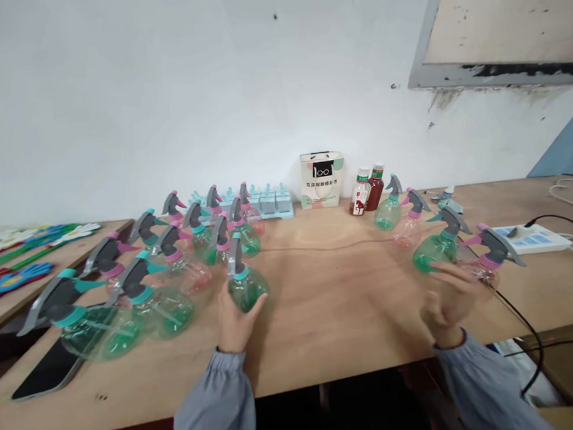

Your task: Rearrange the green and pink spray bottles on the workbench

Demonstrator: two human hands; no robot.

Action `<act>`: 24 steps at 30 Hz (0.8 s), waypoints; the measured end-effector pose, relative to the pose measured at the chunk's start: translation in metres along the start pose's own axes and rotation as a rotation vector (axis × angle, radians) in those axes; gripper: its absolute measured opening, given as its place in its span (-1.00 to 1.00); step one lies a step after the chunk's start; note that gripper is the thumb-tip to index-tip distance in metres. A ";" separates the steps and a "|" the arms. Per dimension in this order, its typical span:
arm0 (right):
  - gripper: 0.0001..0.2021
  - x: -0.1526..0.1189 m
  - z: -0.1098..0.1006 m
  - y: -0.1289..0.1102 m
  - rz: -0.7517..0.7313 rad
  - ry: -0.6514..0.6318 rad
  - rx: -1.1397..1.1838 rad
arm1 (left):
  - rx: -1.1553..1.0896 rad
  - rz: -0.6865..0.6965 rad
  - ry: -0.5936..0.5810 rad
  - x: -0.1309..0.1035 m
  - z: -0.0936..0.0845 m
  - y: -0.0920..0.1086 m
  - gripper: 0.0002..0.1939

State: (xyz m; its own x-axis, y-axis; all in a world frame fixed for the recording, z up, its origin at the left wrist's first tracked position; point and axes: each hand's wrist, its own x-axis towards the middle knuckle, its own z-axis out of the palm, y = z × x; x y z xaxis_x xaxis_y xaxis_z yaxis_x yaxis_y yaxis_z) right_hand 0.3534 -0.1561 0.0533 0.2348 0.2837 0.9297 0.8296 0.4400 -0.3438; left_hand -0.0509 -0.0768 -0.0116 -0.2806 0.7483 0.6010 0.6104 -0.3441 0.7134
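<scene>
My left hand is wrapped round the body of a green spray bottle with a turquoise collar and grey trigger head, upright on the table. To the right, my right hand is slightly blurred, its fingers loosely bent and apart, with nothing visible in them. It is in front of another green spray bottle and a pink spray bottle, partly hiding both; whether it touches either I cannot tell. Behind these stand a pink bottle and a green bottle.
Several more green and pink spray bottles crowd the left side, near a dark phone. Along the wall are a light-blue mould tray, a paper bag and two sauce bottles. A power strip with cables lies right.
</scene>
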 end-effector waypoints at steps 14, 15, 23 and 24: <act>-0.45 -0.013 0.181 -0.094 0.573 -0.644 0.799 | -0.013 0.169 -0.267 -0.043 0.050 0.075 0.05; -0.50 -0.008 0.182 -0.089 0.611 -0.625 0.808 | -0.050 0.204 -0.187 -0.030 0.041 0.070 -0.01; -0.69 0.043 0.194 -0.056 0.962 -0.839 1.181 | 0.126 -0.010 0.133 0.094 -0.004 -0.001 0.02; -0.68 0.044 0.197 -0.054 0.967 -0.833 1.216 | 0.138 -0.030 0.070 0.097 -0.001 -0.008 0.00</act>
State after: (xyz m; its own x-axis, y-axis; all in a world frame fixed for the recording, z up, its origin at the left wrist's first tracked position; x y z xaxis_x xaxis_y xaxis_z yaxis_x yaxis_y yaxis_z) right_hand 0.2188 0.0001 0.0872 -0.2504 0.9518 0.1769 -0.3417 0.0840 -0.9361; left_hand -0.0837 -0.0020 0.0412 -0.3484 0.7138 0.6075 0.6956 -0.2375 0.6780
